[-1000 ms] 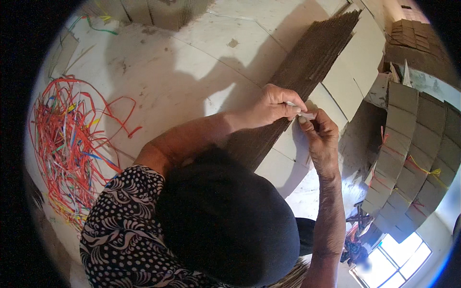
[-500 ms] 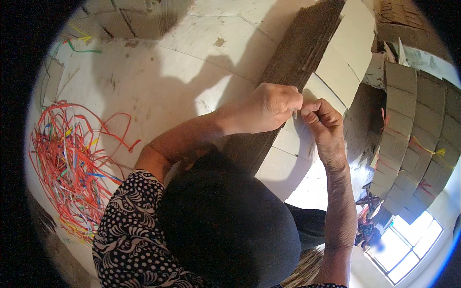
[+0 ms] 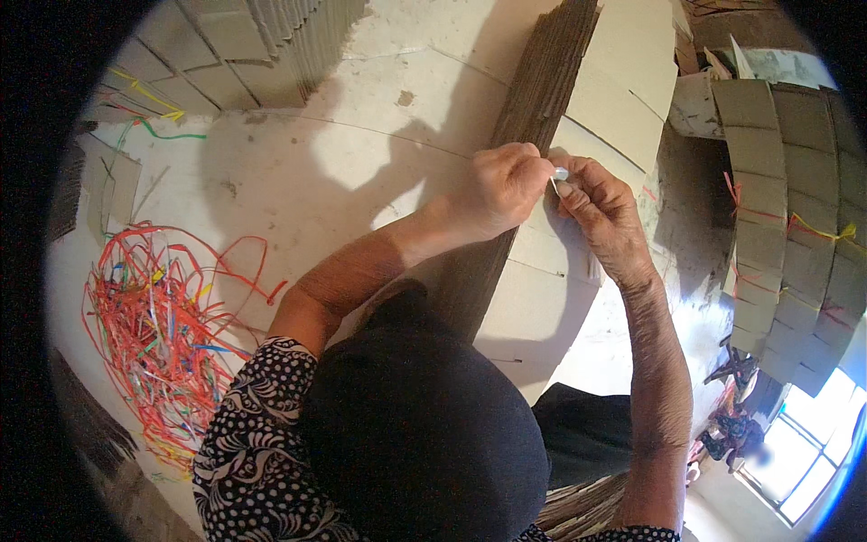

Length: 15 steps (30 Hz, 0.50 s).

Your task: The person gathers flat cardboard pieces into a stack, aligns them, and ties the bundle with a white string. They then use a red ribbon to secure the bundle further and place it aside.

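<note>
Both my hands meet over a long stack of cardboard pieces (image 3: 614,86), whose layered brown edges face left. My left hand (image 3: 508,191) is closed, its thumb and fingers pinched on one end of a thin white strip (image 3: 561,173). Right beside it, my right hand (image 3: 603,212) pinches the same strip between thumb and bent fingers. Only a short, shiny piece of the strip shows between the fingertips, so I cannot tell whether it is looped or knotted.
A tangled heap of red, white, yellow and blue straps (image 3: 163,334) lies on the pale floor (image 3: 298,235) at the left. Bundled cardboard stacks (image 3: 759,199) tied with coloured straps stand at the right, and another cardboard stack (image 3: 262,54) at the upper left. A window (image 3: 804,443) glows at lower right.
My hands have stayed pinched together over the stack, the right one turning slightly. More of the white strip shows between them now. The whole view has shifted a little.
</note>
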Available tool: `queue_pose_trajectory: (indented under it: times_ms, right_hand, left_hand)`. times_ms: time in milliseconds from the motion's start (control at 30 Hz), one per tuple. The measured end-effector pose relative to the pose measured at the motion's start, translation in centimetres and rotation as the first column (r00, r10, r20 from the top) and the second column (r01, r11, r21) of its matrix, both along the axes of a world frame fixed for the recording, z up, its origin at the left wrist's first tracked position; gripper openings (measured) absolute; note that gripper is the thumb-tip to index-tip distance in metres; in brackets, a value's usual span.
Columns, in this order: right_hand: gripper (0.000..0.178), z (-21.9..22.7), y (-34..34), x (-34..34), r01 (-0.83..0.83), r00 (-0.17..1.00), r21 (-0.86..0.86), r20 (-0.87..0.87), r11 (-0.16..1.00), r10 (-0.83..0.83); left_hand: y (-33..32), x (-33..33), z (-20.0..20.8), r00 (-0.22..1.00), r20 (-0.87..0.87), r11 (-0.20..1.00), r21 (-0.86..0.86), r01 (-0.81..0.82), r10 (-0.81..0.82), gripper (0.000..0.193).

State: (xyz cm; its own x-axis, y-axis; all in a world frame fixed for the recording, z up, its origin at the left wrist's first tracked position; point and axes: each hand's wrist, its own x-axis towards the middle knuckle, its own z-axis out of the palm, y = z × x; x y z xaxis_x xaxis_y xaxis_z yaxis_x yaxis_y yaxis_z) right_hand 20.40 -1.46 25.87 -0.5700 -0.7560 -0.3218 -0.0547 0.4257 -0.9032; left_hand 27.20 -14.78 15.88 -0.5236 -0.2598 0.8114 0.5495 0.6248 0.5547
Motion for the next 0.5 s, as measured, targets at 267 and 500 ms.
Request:
queue_pose_trajectory:
  times_ms: [267,500]
  right_hand:
    - [0.016,-0.6,0.6,-0.1,-0.016,0.999,0.005,-0.039,1.0,0.016]
    - [0.01,-0.8,0.9,-0.2,-0.056,0.965,0.026,-0.254,0.998,0.061]
  left_hand:
    - [-0.1,1.4,0.4,0.986,0.141,0.994,-0.077,-0.082,0.092,0.015]
    - [-0.7,1.9,1.5,0.974,0.228,0.985,-0.169,0.022,0.018,0.012]
